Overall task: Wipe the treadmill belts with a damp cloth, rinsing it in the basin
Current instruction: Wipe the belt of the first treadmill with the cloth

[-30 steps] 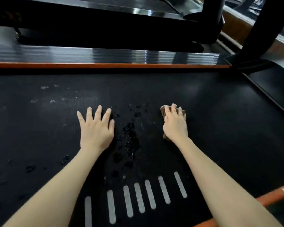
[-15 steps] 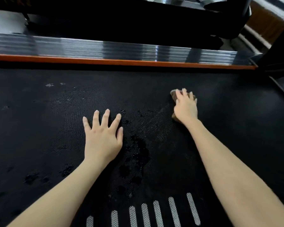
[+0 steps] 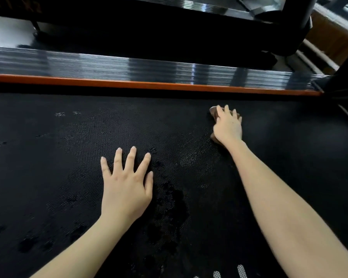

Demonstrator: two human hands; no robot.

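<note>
The black treadmill belt fills most of the head view. My right hand lies over a small brown cloth and presses it onto the belt, far right of centre, close to the orange edge strip. Only the cloth's edges show around the fingers and the heel of the hand. My left hand rests flat on the belt with its fingers spread, nearer to me and left of the cloth. A dark wet patch lies between my forearms.
Beyond the orange strip runs a ribbed silver side rail, then the dark frame of another machine. A black upright post stands at the top right. White stripe marks show at the bottom edge. Small pale specks dot the belt's far left.
My right hand has slid the cloth away from me toward the orange strip, leaving a damp streak. The left hand has stayed planted; the view has shifted forward.
</note>
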